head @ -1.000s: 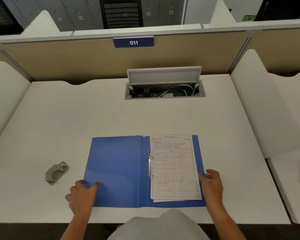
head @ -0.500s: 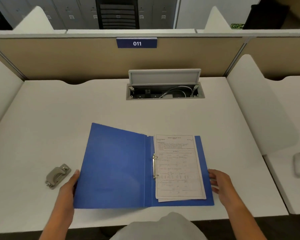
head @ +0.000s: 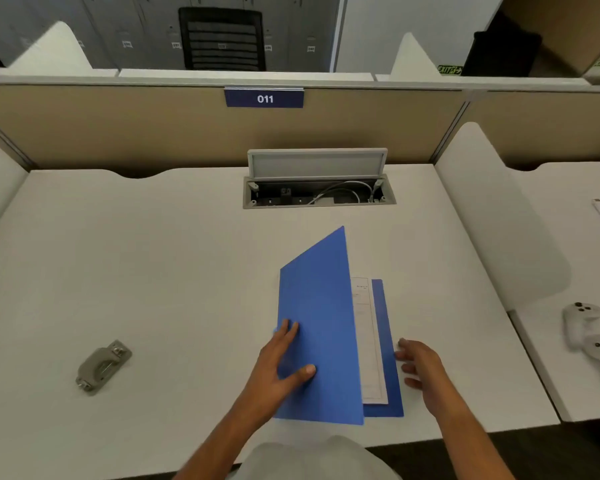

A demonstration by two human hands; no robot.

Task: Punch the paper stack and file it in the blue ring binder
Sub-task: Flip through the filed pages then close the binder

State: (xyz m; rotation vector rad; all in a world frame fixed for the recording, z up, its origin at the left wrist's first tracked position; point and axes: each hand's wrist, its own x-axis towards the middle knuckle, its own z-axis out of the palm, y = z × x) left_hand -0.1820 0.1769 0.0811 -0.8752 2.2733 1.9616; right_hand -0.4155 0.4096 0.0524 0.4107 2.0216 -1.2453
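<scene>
The blue ring binder (head: 321, 327) lies near the desk's front edge, its front cover raised steeply and tilted over to the right. My left hand (head: 278, 372) grips that cover's lower left edge, thumb on the outside. The paper stack (head: 369, 341) sits inside on the back cover, only a narrow strip showing; the rings are hidden. My right hand (head: 418, 365) rests with fingers spread at the back cover's right edge, holding nothing. The grey hole punch (head: 103, 367) sits far left on the desk.
A white desk (head: 153, 271) with an open cable box (head: 317, 192) at the back. A beige partition rises behind it and a white divider (head: 492, 220) stands on the right. Two white controllers (head: 589, 334) lie on the neighbouring desk.
My left hand has swung the front cover up from flat on the desk and over toward the right, hiding most of the papers and the rings. My right hand stayed by the right edge.
</scene>
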